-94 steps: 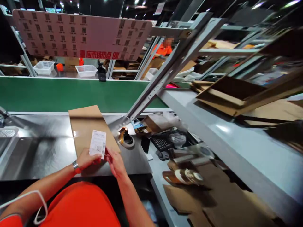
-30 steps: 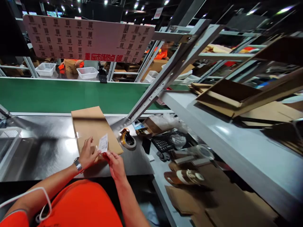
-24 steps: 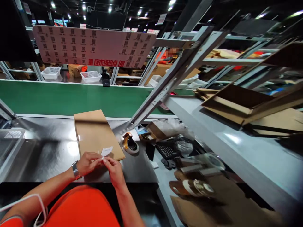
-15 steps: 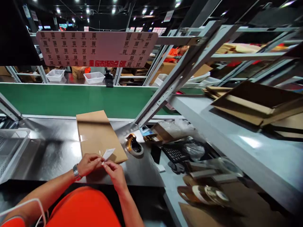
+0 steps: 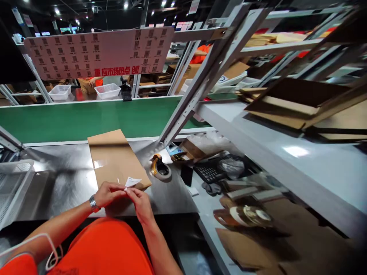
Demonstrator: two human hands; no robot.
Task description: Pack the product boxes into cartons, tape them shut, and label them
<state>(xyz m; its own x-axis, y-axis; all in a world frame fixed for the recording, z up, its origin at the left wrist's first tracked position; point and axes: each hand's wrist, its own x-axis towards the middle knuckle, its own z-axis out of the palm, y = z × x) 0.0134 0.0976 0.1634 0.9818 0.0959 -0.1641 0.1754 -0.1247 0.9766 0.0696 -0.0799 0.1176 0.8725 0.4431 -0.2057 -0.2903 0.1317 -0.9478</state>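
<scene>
My left hand (image 5: 106, 193) and my right hand (image 5: 140, 201) meet at the near end of a long brown cardboard box (image 5: 113, 157) that lies flat on the steel table (image 5: 63, 179). Both pinch a small white label (image 5: 132, 181), which tilts nearly edge-on just above the box's near end. A watch sits on my left wrist. A tape dispenser (image 5: 159, 170) rests just right of the box.
A green conveyor belt (image 5: 86, 118) runs behind the table, with white baskets (image 5: 107, 90) beyond it. A wire basket (image 5: 14, 179) sits at the left edge. To the right lie a calculator (image 5: 208, 172), tape rolls (image 5: 246, 216) and flat cardboard (image 5: 286, 107) on slanted shelves.
The label stood upright, facing me, at first. Both hands have since turned it nearly flat and edge-on and drawn together at the box's near end. The box has not moved.
</scene>
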